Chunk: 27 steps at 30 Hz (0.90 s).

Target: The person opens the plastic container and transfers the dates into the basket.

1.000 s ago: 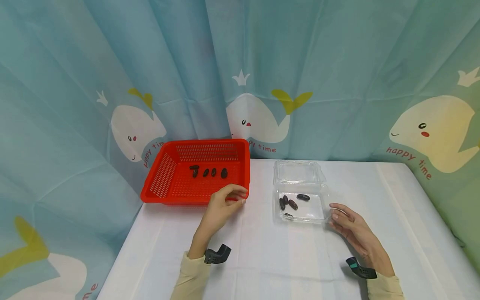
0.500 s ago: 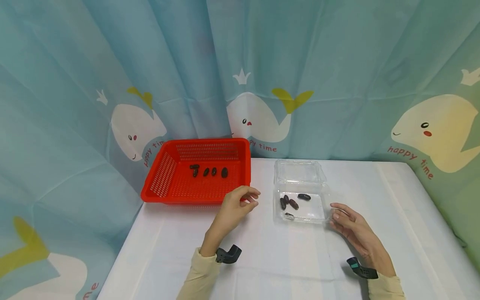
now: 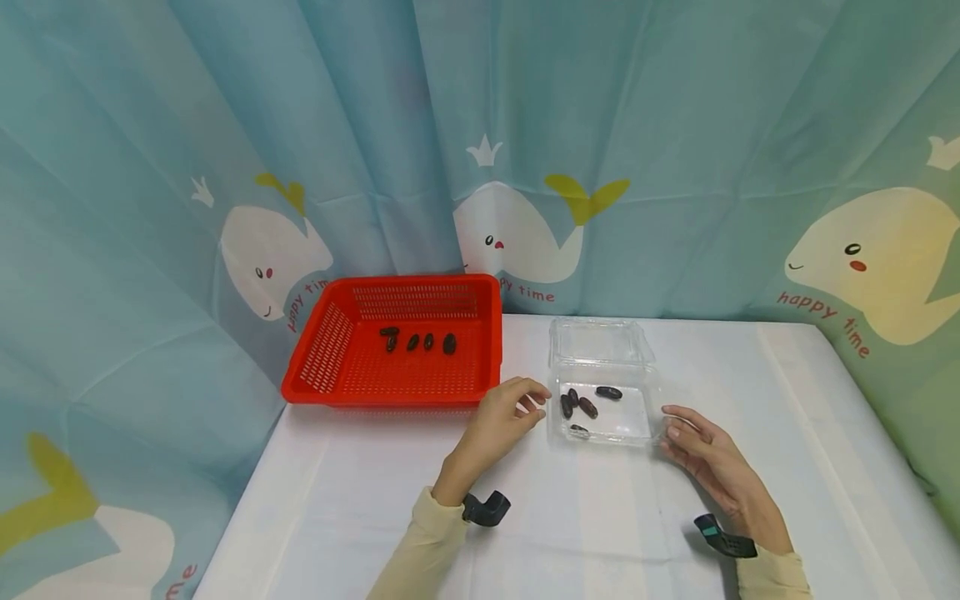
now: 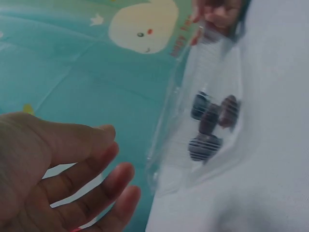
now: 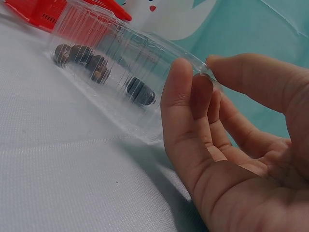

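A clear plastic clamshell box [image 3: 630, 421] lies with its lid [image 3: 597, 342] folded back, and several dark brown oval dates [image 3: 609, 392] rest inside. My right hand [image 3: 708, 458] pinches the box's right rim between thumb and finger, as the right wrist view shows. Just left of the box is my left hand [image 3: 498, 425], fingers loosely bent and pointing at it. In the left wrist view nothing shows between the left thumb [image 4: 99, 137] and fingers. More dates [image 3: 449, 343] lie in the red basket [image 3: 405, 392], behind and left of the left hand.
A white cloth [image 3: 570, 533] covers the table. Behind it hangs a blue-green curtain [image 3: 697, 125] printed with whales, close against the table's back edge. The basket and the box stand side by side with a narrow strip of cloth between them.
My left hand has moved right, from the basket's front right corner to the box's left side. The right hand has stayed at the box's rim. The dates look unmoved.
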Tool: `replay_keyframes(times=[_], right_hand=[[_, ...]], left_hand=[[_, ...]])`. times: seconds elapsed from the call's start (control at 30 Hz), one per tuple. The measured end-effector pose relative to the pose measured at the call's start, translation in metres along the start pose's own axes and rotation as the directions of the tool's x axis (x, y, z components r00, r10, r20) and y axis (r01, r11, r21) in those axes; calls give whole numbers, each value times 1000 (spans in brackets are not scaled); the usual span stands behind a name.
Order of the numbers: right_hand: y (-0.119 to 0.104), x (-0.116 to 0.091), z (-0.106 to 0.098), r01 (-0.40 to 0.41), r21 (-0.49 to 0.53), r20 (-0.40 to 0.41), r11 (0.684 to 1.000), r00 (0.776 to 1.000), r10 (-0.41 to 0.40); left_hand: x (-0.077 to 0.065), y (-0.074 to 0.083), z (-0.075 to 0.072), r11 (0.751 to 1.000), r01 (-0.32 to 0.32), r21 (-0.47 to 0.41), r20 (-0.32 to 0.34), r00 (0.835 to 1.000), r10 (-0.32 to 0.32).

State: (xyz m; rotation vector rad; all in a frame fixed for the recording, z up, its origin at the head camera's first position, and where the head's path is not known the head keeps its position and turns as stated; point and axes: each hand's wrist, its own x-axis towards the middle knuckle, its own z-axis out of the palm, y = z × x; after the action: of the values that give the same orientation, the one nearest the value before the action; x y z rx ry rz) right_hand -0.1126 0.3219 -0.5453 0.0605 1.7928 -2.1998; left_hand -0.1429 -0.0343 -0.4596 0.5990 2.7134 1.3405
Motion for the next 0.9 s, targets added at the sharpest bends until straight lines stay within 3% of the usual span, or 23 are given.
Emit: replay_keyframes(times=[0.13, 0.27, 0.5, 0.7, 0.9], right_hand=[[-1, 0, 0, 0, -2, 4, 1000, 1000, 0], [-2, 0, 1, -10, -16, -10, 1000, 1000, 10], [-2, 1, 2, -34, -26, -35, 999, 999, 33], [-3, 1, 2, -28, -15, -36, 999, 999, 28], [-3, 0, 4, -38, -10, -62, 999, 997, 37]], left_hand=[[7, -1, 4, 997, -28, 76, 32, 999, 26], [16, -1, 3, 989, -93, 115, 108, 991, 81], [38, 3, -1, 973, -197, 123, 270, 950, 158], [64, 10, -4, 947, -291, 137, 429, 879, 208], [84, 19, 0, 948, -311, 60, 602, 769, 215]])
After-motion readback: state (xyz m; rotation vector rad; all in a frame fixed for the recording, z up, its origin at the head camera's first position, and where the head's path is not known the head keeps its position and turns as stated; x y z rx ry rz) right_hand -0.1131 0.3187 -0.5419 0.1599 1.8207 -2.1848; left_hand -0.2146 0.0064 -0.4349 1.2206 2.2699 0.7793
